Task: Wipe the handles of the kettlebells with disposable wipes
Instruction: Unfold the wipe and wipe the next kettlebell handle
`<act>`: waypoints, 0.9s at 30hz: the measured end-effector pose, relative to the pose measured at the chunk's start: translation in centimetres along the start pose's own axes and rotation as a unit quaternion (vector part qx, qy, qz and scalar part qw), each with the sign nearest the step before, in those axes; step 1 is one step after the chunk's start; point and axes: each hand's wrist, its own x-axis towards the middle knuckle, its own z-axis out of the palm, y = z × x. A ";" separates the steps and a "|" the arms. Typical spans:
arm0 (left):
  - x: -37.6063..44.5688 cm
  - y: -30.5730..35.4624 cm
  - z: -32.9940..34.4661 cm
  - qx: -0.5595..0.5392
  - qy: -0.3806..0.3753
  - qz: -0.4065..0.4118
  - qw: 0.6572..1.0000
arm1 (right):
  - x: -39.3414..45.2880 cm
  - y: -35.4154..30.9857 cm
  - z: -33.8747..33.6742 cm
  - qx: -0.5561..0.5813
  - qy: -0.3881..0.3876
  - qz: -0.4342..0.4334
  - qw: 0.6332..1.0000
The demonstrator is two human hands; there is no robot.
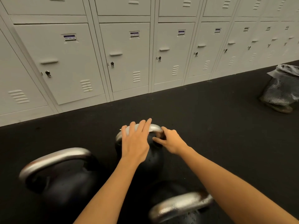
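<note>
Your two bare arms reach forward over a dark rubber floor (210,126) toward three black kettlebells with silver handles. The far kettlebell (153,157) stands upright on the floor directly ahead of you, and both hands are on its handle (155,127). Your left hand (135,143) lies across the top of the handle with its fingers (142,126) straight and spread, pressing a pale disposable wipe (129,130) flat against the metal; only a strip of the wipe shows beneath the fingers. Your right hand (171,140) grips the right end of the same handle, where it curves down to the ball, with thumb and fingers curled around it.

A second kettlebell (64,180) sits nearer you on the left, its handle (53,159) arching across the top. A third kettlebell (191,215) sits close at the lower right, partly cut off by the frame edge, its handle (181,206) speckled with small marks.

Behind the kettlebells, a row of pale grey lockers (126,59) runs along the wall. At the far right, a mesh waste bin (281,92) lined with a grey bag stands on the floor.
</note>
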 end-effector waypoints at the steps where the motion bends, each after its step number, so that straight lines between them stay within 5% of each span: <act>1: 0.3 0.5 -0.1 0.009 -0.012 0.016 1.000 | 0.0 -0.5 0.0 -0.006 0.014 -0.017 1.000; 9: 0.7 1.3 0.5 0.052 -0.028 0.094 0.994 | 0.1 -2.2 -1.0 -0.071 -0.015 -0.016 0.997; 16: -0.7 -1.7 0.6 -0.016 0.025 0.031 0.999 | -0.2 -2.3 -1.0 -0.059 -0.016 -0.009 0.998; 23: -1.1 -3.5 -1.0 -0.163 -0.066 -0.062 0.982 | -0.1 -3.2 -0.8 -0.051 -0.018 0.050 0.997; 27: -1.1 -4.8 -3.1 -0.234 -0.147 -0.062 0.959 | -0.7 -5.5 -1.1 -0.144 -0.040 0.091 0.985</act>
